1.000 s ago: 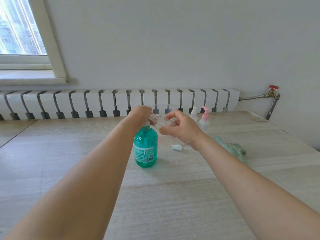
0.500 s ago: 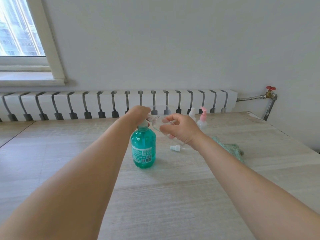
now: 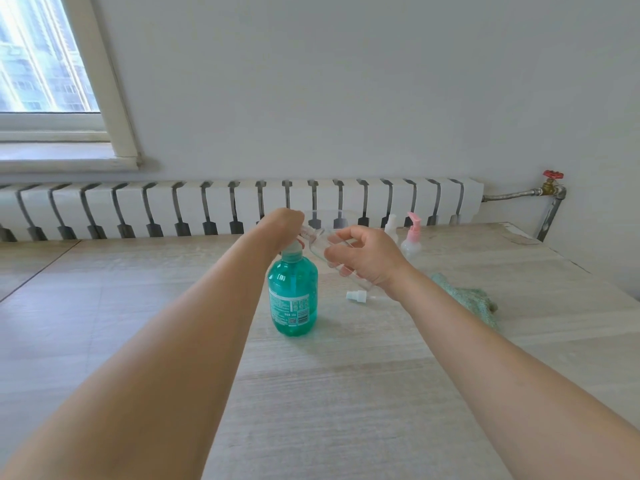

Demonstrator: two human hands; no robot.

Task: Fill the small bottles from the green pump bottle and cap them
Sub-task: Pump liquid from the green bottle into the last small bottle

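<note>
Mostly the pale wooden table (image 3: pixel 346 393) lies bare toward its near and left edges. Upright near its middle stands the green pump bottle (image 3: pixel 293 299), half-full, the left hand (image 3: pixel 284 226) curled over its pump. Beside the nozzle, the right hand (image 3: pixel 363 256) grips a tilted clear small bottle (image 3: pixel 320 245); its white cap (image 3: pixel 355 295) lies just beside.

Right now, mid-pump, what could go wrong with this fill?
The clear small bottle is held tilted in the right hand at the spout; liquid may miss its narrow mouth. The left hand pressing down could tip the green pump bottle. The loose white cap could get knocked away.
</note>
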